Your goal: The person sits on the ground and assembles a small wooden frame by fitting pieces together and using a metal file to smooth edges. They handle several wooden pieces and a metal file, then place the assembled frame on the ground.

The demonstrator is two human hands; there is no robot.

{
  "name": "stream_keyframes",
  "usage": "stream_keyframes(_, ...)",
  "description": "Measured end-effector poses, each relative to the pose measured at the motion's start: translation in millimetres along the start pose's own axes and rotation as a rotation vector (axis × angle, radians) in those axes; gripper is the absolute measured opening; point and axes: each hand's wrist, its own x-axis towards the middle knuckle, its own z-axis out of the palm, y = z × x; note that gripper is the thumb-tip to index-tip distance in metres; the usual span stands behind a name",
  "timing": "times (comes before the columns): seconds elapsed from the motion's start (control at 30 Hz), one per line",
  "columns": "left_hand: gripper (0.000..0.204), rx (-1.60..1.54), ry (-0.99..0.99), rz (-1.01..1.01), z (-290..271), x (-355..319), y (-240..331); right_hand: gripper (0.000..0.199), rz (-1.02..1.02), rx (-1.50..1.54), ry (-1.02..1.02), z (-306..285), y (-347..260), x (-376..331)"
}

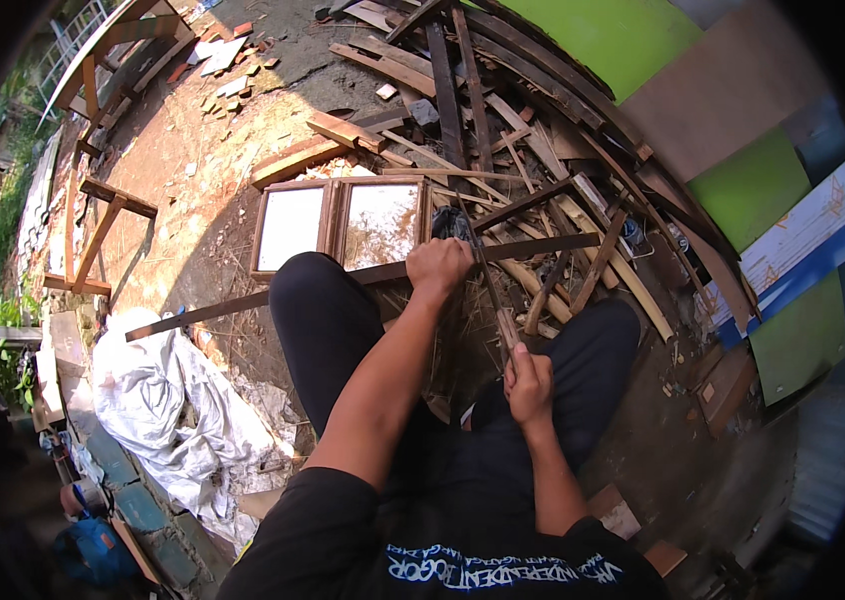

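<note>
- Head view: the left hand (pixel 440 266) is closed around a long, dark wooden bar (pixel 543 246), knuckles upward.
- The bar runs crosswise before the person, from near a white sheet (pixel 178 405) on the left to the scrap planks (pixel 446 95) on the right; the left knee (pixel 311 285) hides part of it.
- The right hand (pixel 529 382) is curled around the wooden handle of a long, narrow hand tool (pixel 509 328), its thumb along the handle.
- The tool's dark blade crosses the bar just beside the left hand; whether they touch, I cannot tell.
- Beyond the bar, two brown-framed panels (pixel 290 231) lie side by side on the ground.
- A small wooden frame (pixel 97 245) stands farther left, and green boards (pixel 751 200) are at the right.
</note>
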Motion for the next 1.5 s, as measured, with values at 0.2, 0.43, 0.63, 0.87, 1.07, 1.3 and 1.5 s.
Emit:
stream_keyframes(0.2, 0.045, 0.007, -0.007, -0.085, -3.5, 5.7, -5.5, 0.056, -0.044, -0.079, 0.006, 14.0, -14.7, -1.5)
stream_keyframes(0.43, 0.046, -0.024, 0.008, -0.071, 6.3, 9.7, -7.8, 0.056, 0.136, 0.037, -0.071, -35.4, -37.9, -81.3)
stream_keyframes(0.63, 0.046, -0.017, -0.026, -0.044, 8.4, 11.7, -1.2, 0.056, 0.067, -0.004, 0.045, 10.9, -4.1, 47.3)
stream_keyframes(0.87, 0.046, -0.011, -0.001, -0.122, -6.8, 11.7, -7.6, 0.058, 0.16, 0.015, -0.025, -41.6, -27.1, -91.9)
stream_keyframes(1.07, 0.047, -0.018, -0.076, -0.034, 1.5, 6.6, 8.3, 0.056, -0.06, -0.087, 0.202, 7.0, 41.8, 42.1)
stream_keyframes(1.3, 0.048, -0.013, -0.005, -0.122, -5.4, 11.0, -3.9, 0.056, 0.053, -0.108, -0.052, -28.5, -27.0, -71.3)
stream_keyframes(1.5, 0.048, 0.013, -0.034, -0.052, 1.1, 7.2, -3.7, 0.054, 0.056, -0.035, -0.087, -12.8, -11.8, 7.6)
